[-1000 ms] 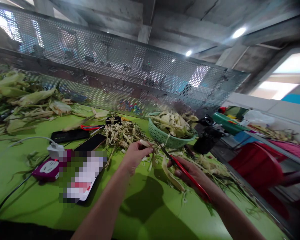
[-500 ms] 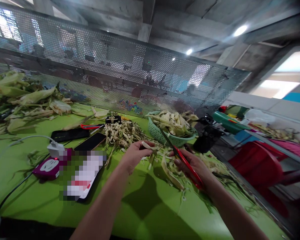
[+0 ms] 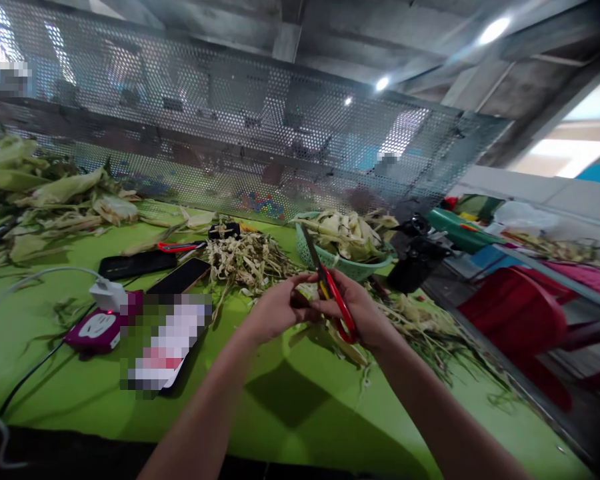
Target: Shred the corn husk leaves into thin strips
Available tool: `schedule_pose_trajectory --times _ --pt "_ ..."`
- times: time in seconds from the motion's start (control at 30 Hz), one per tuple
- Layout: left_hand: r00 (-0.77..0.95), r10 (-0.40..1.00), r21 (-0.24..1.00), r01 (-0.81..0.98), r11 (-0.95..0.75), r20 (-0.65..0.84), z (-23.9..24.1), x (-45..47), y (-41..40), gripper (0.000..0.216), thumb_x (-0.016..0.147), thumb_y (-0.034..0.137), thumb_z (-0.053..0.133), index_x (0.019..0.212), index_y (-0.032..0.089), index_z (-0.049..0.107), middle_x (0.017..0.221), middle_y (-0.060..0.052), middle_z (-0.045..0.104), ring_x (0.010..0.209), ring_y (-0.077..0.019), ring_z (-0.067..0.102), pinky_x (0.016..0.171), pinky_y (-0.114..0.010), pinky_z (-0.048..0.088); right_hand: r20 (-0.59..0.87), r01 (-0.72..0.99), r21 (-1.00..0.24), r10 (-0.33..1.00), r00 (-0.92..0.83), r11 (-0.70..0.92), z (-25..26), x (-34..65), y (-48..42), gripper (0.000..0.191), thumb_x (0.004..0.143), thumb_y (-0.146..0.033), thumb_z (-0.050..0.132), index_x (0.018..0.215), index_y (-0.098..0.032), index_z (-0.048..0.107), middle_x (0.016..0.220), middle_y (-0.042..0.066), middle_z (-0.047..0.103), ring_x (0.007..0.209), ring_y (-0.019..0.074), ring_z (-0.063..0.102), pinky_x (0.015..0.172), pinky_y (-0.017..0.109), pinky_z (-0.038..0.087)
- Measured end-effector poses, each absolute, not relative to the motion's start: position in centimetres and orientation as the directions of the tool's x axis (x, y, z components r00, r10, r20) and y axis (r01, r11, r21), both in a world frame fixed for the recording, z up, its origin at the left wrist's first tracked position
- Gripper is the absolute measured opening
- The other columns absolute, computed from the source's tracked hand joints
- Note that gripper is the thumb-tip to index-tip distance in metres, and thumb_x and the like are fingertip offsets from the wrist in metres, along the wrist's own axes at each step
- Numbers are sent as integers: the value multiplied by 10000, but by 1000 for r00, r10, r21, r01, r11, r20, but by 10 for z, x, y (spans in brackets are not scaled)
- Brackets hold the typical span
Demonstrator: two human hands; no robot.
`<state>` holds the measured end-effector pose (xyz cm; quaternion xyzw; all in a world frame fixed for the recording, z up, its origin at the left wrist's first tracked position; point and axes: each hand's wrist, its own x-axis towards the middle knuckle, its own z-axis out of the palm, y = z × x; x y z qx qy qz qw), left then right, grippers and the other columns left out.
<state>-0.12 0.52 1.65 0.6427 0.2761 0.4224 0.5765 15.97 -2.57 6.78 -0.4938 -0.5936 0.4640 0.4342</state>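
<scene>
My right hand is closed round the red handles of a pair of scissors, whose blades point up and away. My left hand pinches a pale corn husk strip and meets the right hand above the green table. Just beyond the hands lies a heap of cut husk strips. A green basket full of husks stands behind the scissors.
Two phones and a purple power strip with a white charger lie at the left. Whole husks pile at the far left. A perforated metal screen closes the back. A red chair stands beyond the table's right edge.
My right hand has swung the scissors up and leftward to meet the left hand. The left hand has drawn its husk strip slightly right, toward the blades.
</scene>
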Motion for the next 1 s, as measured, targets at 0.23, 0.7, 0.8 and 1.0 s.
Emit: schedule_pose_trajectory --times 0.23,0.7,0.8,1.0 --pt "-150 965 929 -272 -250 216 31 -13 9 503 744 395 694 1192 215 556 1181 -91 596 1119 -206 522 942 -309 385 179 -138 -967 957 228 213 59 169 -19 446 594 -203 825 968 -240 586 733 -62 608 573 86 608 525 183 487" --pt "249 967 899 -434 65 51 19 9 7 308 616 367 794 770 120 694 750 -54 678 690 -127 576 726 -261 430 79 -296 -946 981 178 130 44 162 -19 456 607 -266 839 981 -251 579 756 -48 621 604 103 618 531 193 507" --pt "118 992 902 -432 6 50 22 1 11 257 642 343 767 757 129 684 690 -12 641 639 -96 534 660 -225 402 104 -143 -983 992 72 113 47 175 -22 412 686 -341 789 1027 -277 566 740 -56 565 566 84 558 546 205 495" --pt "22 999 893 -448 -31 45 32 -5 10 231 636 323 748 704 123 655 667 -16 640 641 -104 559 655 -221 413 104 281 -952 992 -73 121 43 213 -33 469 751 -515 677 1148 -296 558 940 25 583 807 181 589 729 309 519"
